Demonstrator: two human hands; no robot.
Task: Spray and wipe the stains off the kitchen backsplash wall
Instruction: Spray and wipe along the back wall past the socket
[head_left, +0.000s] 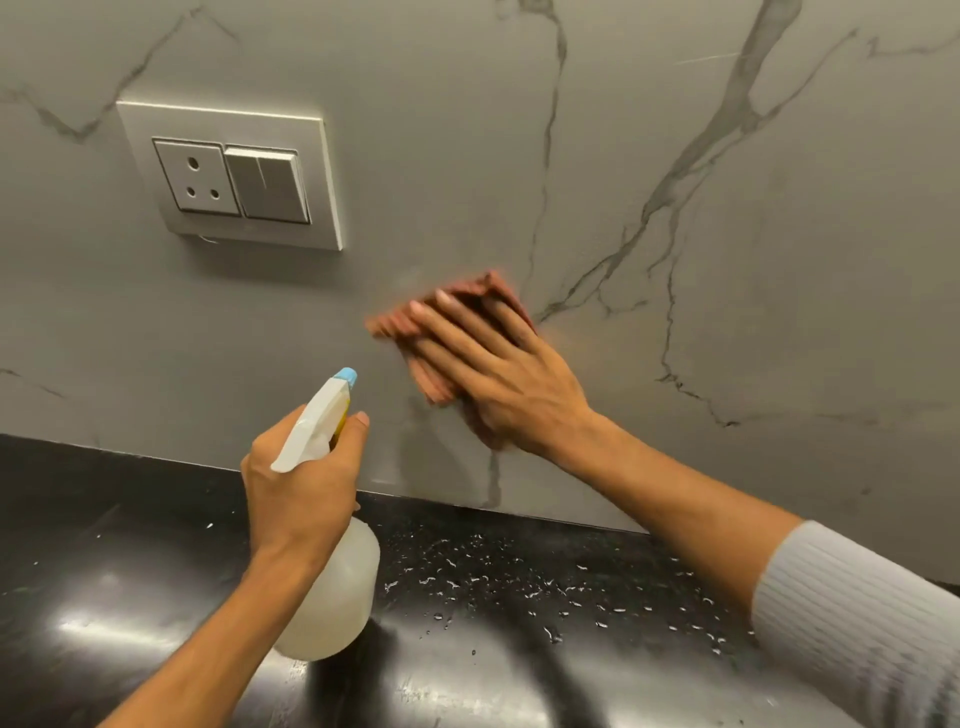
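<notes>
The backsplash wall (519, 130) is grey marble with dark veins. My right hand (488, 369) lies flat against it, fingers spread, pressing a folded pink cloth (431, 382) onto the wall just right of centre. The cloth looks blurred. A faint wet streak runs down the wall below the cloth. My left hand (301, 483) grips the neck of a translucent white spray bottle (337, 587), held above the counter. Its blue-tipped nozzle (347, 376) points up toward the wall, left of the cloth.
A white socket and switch plate (231, 174) is mounted on the wall at upper left. The glossy black counter (130, 597) runs along the bottom, with several water droplets (519, 582) scattered under the wiped area.
</notes>
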